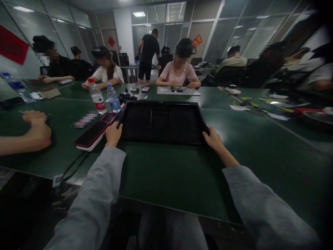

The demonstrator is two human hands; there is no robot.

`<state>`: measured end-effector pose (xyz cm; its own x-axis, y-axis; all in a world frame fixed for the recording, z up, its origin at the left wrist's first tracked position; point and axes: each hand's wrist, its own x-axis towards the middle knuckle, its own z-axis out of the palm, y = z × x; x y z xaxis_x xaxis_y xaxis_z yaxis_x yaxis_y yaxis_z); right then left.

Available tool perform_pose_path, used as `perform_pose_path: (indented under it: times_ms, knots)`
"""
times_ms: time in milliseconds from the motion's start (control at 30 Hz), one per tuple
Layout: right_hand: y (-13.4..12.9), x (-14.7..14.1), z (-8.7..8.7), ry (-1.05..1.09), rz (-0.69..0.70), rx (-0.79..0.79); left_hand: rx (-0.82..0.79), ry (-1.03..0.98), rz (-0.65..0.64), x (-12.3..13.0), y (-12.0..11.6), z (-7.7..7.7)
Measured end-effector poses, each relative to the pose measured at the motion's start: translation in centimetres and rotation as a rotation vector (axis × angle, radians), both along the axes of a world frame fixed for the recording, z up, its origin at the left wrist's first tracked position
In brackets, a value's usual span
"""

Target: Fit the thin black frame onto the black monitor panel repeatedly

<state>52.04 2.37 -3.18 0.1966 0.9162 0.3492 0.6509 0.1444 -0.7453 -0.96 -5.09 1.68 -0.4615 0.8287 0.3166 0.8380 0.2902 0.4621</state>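
Note:
A wide black rectangular tray-like panel (135,121) with a raised rim is in front of me, low over the green table (161,170). Near its middle a thin frame-like outline shows, too dark to make out. My left hand (113,134) is closed on the panel's left edge, beside a red-and-white handheld device with a dark screen (95,133). On the opposite side, my right hand (213,139) grips the right edge, thumb on the rim. The fingers under the panel are hidden.
A red-capped bottle (97,97) and a blue-capped bottle (113,99) stand behind the device. Another person's forearm (28,137) rests at left. Across the table, a person works over a white board (162,91). Loose cables (260,104) lie at right.

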Motion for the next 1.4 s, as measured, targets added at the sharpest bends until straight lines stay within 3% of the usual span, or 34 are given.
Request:
perform_pose_path:
  times_ms: [333, 567, 1000, 1400]
  knots:
    - [0.8, 1.0, -1.3, 0.04, 0.03, 0.075, -0.018, -0.082, -0.007, -1.0, 1.2, -1.0]
    - [1.4, 1.7, -2.1, -0.012, 0.014, 0.065, -0.044, -0.089, -0.01, -0.7, 1.0, -0.6]
    - [1.5, 1.8, -2.3, 0.033, 0.023, 0.091, -0.061, -0.096, -0.013, -0.9, 1.3, -0.9]
    - [1.1, 1.5, -1.2, 0.151, 0.018, 0.046, -0.038, -0.149, -0.018, -1.0, 1.4, -0.8]
